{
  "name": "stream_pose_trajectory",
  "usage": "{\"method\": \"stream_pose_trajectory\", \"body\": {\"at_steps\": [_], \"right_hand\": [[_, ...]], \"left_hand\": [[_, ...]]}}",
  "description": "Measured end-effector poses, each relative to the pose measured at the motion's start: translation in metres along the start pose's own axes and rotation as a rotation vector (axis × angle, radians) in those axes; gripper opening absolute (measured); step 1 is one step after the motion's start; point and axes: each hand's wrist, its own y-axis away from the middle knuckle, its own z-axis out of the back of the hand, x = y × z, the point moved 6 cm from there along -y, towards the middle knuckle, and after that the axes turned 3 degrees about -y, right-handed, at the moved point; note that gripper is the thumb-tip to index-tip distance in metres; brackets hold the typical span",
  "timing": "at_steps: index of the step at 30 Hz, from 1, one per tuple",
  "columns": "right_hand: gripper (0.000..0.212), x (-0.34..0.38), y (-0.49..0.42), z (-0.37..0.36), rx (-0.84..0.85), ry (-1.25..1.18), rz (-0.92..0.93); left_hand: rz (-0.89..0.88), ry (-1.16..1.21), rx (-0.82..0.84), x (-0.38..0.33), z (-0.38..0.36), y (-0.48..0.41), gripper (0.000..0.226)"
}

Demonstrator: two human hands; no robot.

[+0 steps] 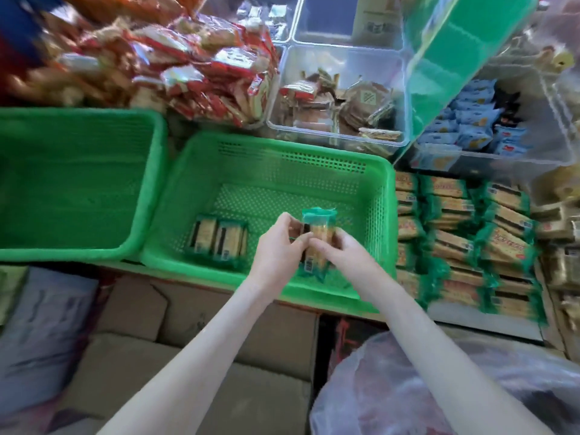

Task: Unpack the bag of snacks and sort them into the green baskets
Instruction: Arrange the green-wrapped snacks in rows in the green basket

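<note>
While both hands meet above the green basket [385,196], they hold one snack packet [319,229] upright between them. The left hand [277,246] pinches the packet's left edge with curled fingers, and the right hand [343,251] grips its right side, fingers wrapped round it. The packet has a green wrapper with a crimped top end, a pale yellow biscuit face and a dark strip down one side; its print is too blurred to read. Left of the left hand, two matching packets [216,238] lie side by side on the basket floor. Further left sits a second green basket [78,183]. Right of the right hand, a stack of like packets [464,246] is piled outside the basket. Below the right forearm lies a clear plastic bag [439,387].
</note>
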Motion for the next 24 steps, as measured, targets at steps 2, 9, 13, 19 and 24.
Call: {"method": "stream_pose_trajectory", "body": {"at_steps": [2,9,13,19,24], "right_hand": [[0.018,-0.005,-0.030,-0.032,-0.006,0.040,-0.047],[0.057,-0.029,-0.092,-0.088,0.003,0.533,-0.342],[0.067,-0.026,-0.097,-0.102,-0.075,0.704,-0.364],[0.056,-0.022,-0.086,-0.118,-0.041,0.806,-0.278],[0.049,0.013,-0.047,-0.064,-0.285,0.699,0.095]], "left_hand": [[0.014,-0.112,0.017,0.028,0.030,-0.009,0.015],[0.059,-0.762,0.226,0.122,0.090,-0.050,0.069],[0.139,-0.724,0.426,0.143,0.087,-0.066,0.088],[0.119,-0.746,0.412,0.148,0.076,-0.072,0.080],[0.041,-0.883,0.335,0.107,0.060,-0.062,0.068]]}}
